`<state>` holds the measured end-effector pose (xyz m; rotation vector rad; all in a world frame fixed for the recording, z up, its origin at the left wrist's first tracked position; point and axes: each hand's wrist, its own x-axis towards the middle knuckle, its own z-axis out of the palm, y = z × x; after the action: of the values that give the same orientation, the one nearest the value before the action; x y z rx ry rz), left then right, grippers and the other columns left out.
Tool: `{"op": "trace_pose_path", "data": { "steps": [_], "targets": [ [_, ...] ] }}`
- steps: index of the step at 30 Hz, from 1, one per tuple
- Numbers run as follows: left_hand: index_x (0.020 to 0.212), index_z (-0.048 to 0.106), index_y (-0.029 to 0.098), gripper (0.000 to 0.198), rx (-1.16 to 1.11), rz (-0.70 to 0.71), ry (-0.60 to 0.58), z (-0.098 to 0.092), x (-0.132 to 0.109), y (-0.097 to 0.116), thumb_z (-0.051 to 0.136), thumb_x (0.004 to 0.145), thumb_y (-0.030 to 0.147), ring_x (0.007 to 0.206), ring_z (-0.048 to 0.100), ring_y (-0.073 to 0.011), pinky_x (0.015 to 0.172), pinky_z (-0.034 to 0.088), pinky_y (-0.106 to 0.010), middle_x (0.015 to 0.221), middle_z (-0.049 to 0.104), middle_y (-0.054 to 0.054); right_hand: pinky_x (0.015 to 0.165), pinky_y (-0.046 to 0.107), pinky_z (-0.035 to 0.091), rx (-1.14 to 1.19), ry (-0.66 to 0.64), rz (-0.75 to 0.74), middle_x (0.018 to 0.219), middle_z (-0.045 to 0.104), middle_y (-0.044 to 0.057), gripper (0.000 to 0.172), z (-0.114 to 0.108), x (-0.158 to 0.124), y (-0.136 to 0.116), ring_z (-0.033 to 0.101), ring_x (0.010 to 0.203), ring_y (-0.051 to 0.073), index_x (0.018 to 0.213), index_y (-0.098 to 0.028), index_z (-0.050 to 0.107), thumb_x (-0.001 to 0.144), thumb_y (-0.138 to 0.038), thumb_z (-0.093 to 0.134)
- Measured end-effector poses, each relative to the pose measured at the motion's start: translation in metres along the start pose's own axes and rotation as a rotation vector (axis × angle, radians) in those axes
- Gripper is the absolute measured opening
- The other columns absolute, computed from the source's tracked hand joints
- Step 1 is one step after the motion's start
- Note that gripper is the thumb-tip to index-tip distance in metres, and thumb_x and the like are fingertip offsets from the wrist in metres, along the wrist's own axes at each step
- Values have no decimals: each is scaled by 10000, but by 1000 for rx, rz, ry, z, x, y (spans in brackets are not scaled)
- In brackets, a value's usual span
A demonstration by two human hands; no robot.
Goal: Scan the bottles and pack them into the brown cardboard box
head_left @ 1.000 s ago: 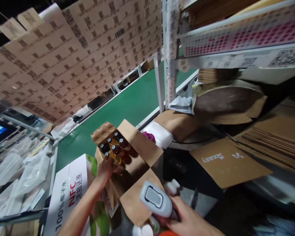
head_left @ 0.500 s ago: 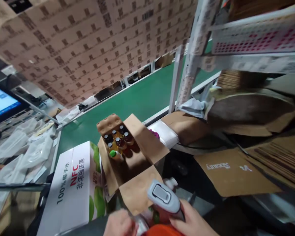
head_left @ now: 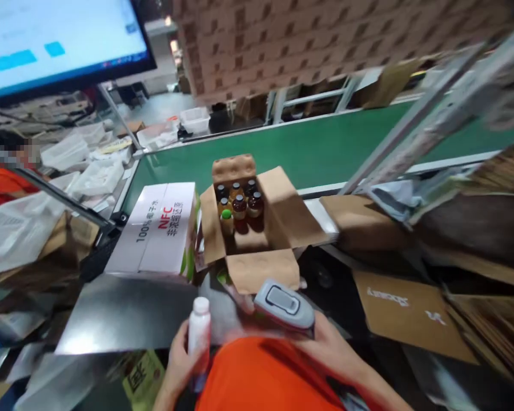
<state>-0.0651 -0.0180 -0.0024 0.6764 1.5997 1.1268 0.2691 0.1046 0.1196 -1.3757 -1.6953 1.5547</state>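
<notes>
An open brown cardboard box [head_left: 261,274] stood ahead of the person, beyond both hands and between them from side to side, its long axis running away from the body and its flaps spread. The left hand [head_left: 180,355], low and left of the box, was curled around a slim white plastic bottle with a white cap [head_left: 199,328]; the bottle looked roughly upright, cap up, its long axis across that of the box, and well apart from it. The right hand [head_left: 328,342] was wrapped around a rounded grey handheld device, probably a scanner [head_left: 285,305], its fingers partly hidden; it was the nearer hand, the device appearing just before the near flap, though whether they touched could not be told. Inside, at the far end, six amber and dark bottles with greyish caps [head_left: 239,208] clustered beside a smaller green-capped bottle [head_left: 227,224]. A white printed carton [head_left: 154,228] sat just left of the box.
</notes>
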Motion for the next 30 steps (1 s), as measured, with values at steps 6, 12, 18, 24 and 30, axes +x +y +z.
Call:
{"op": "trace_pose_path", "data": {
  "steps": [6,12,18,24,30],
  "targets": [
    [1164,713,316,770,-780,259,163,-14,-15,99,923,562,749,859,681,-218,857,659,-417,1061,654,-15,746,325,584,-57,-221,-71,830,727,52,262,32,9,-34,650,795,255,869,-169,767,749,-375,658],
    [1170,670,300,734,-659,540,84,0,2,158,876,607,724,832,586,-193,781,634,-346,931,550,-1,780,256,557,55,-411,-248,770,645,-5,136,39,6,-80,612,813,206,822,-184,726,780,-275,634],
    [1123,681,291,704,-645,607,-91,31,23,190,748,681,836,659,465,-150,613,543,-288,724,462,31,821,247,547,182,-319,-202,897,709,-9,295,16,6,-63,597,812,183,960,-167,752,688,-211,646],
    [1015,641,246,743,-875,379,-239,69,65,221,692,710,921,494,163,-33,361,210,-157,749,359,79,553,168,442,335,-237,-38,733,637,-35,279,-6,3,-49,560,665,134,899,-182,664,621,-200,666],
    [1342,592,160,349,-1130,236,-675,97,99,228,665,1006,226,621,620,-9,597,497,-107,800,660,80,419,166,445,437,-334,169,768,660,-33,495,-18,20,-24,633,515,138,1068,-189,556,640,-304,776]
  ]
}}
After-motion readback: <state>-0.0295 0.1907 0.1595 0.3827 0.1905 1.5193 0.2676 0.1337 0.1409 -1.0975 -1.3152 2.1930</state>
